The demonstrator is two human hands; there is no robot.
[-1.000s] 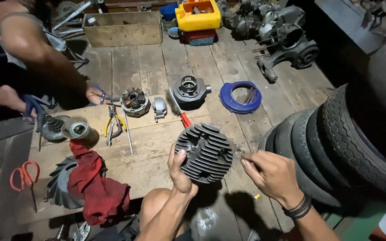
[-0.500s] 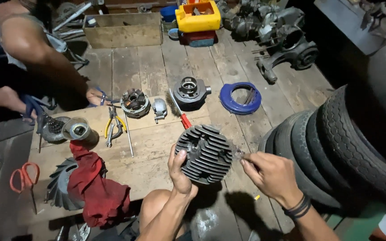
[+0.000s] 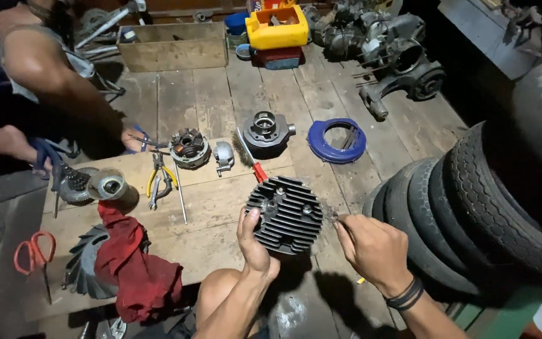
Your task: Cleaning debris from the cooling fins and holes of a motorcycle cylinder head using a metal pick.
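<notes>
Leaning in a row at the right, worn tyres (image 3: 472,207) take up the most room, with a grey engine casing (image 3: 403,69) on the far planks and a wooden box (image 3: 174,47) far left of it. Nearer the middle lie a blue ring cover (image 3: 337,141) and, at the near left, a red rag (image 3: 136,267) draped on a fan wheel (image 3: 83,267). Above the person's knee, the finned cylinder head (image 3: 285,215) is gripped at its left edge by the left hand (image 3: 253,245). Closed around a small tool too blurred to identify, the right hand (image 3: 374,251) touches the head's right edge. Pliers (image 3: 157,182) and red scissors (image 3: 32,251) lie at the left.
</notes>
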